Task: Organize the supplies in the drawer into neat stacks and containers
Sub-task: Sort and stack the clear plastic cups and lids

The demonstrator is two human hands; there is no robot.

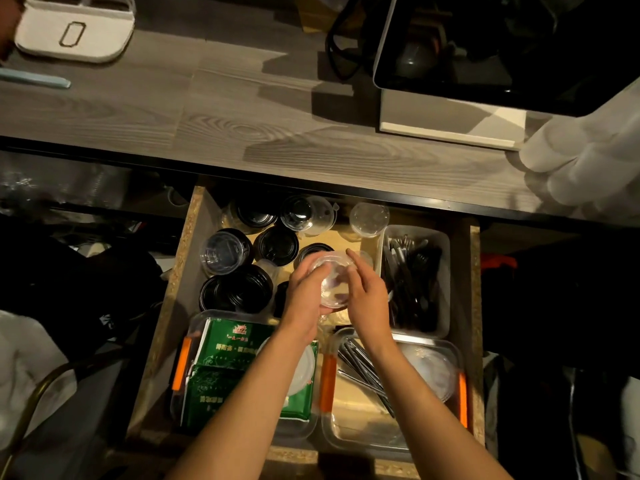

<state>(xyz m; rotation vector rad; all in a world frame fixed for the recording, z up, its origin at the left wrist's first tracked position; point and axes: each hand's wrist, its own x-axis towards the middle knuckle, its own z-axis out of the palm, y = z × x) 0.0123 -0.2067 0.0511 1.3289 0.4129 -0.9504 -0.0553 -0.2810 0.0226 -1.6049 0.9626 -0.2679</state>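
An open drawer sits below the wooden counter. Over its middle, my left hand grips a small clear plastic cup from the left side. My right hand touches the cup's right side with fingers mostly straight. Several black-lidded round containers stand in the drawer's back left, one topped with a clear lid. A clear lid leans at the back. A white bin of dark cutlery is at the right.
A clear box with green packets fills the front left, and a clear box with metal utensils and lids the front right. On the counter stand a white container, a white appliance and stacked white cups.
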